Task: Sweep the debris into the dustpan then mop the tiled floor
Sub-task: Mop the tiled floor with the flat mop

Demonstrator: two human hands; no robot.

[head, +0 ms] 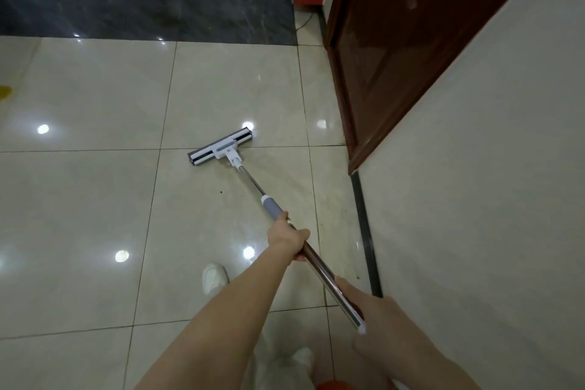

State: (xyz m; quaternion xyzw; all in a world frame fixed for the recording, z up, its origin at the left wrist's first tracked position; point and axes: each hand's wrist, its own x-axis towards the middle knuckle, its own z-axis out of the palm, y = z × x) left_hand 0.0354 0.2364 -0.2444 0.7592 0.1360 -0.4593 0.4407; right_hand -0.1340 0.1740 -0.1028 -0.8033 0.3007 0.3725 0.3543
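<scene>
The left hand (287, 239) is holding the mop (251, 181) in a closed grip below the grey sleeve, and the right hand (380, 323) is gripping the pole's near end. The mop head (221, 147) is lying flat on the tiled floor (95, 199) (a dark speck (220, 191) is sitting beside the pole), near the brown door (395, 41).

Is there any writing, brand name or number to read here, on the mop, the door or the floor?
None can be read.
Mop head: any brand mark is too small to tell.
Mop handle, door, tiled floor, wall: no lettering shows.
</scene>
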